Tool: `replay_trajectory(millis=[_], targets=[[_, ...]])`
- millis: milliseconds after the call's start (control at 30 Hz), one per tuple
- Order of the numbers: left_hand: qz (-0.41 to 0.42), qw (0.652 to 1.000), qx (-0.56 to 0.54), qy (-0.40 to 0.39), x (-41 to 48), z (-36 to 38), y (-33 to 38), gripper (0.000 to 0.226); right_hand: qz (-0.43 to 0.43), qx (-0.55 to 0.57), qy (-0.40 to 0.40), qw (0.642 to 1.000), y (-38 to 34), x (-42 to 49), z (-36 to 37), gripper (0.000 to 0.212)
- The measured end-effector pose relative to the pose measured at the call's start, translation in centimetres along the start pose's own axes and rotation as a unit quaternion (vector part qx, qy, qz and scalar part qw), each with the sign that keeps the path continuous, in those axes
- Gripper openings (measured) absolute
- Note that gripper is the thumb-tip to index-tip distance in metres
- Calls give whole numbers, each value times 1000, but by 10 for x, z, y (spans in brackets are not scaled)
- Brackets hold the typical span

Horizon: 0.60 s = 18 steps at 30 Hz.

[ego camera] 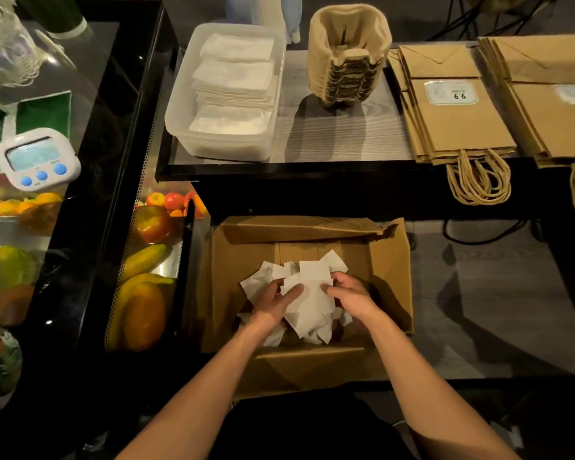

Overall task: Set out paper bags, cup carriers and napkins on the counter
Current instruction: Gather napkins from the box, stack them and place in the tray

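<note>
Napkins (309,295) sit in the box (389,260), held between left hand (274,303) and right hand (352,295). The tub (177,104) lies up and left in the frame, nearer the left hand.

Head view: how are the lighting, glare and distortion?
Head view: dim, warm light; wide-angle bowing along the counter edge; reflections wash the glass case at left; cup carriers cast a hard shadow on the counter; napkins in the box look nearly blown out.
</note>
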<state>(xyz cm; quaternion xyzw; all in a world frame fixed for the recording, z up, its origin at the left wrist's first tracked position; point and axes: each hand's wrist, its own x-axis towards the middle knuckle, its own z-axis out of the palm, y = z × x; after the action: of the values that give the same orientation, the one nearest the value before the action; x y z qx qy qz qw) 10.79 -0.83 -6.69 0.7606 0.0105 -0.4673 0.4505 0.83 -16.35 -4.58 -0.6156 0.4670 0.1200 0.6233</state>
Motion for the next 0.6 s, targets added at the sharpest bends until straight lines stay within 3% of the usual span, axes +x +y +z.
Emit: replay_trajectory(millis=[100, 300, 500, 600], targets=[[5, 1000, -28, 5, 0, 3, -1, 41, -3, 27, 1, 1000, 2, 0, 1, 29], [15, 998, -29, 55, 3, 1, -2, 44, -3, -128, 58, 990, 1, 2, 5, 39], [-12, 999, -35, 40, 5, -1, -1, 52, -38, -141, 51, 988, -1, 3, 15, 60], [-27, 994, -108, 3, 0, -3, -1, 74, -43, -187, 41, 981, -3, 5, 16, 58]])
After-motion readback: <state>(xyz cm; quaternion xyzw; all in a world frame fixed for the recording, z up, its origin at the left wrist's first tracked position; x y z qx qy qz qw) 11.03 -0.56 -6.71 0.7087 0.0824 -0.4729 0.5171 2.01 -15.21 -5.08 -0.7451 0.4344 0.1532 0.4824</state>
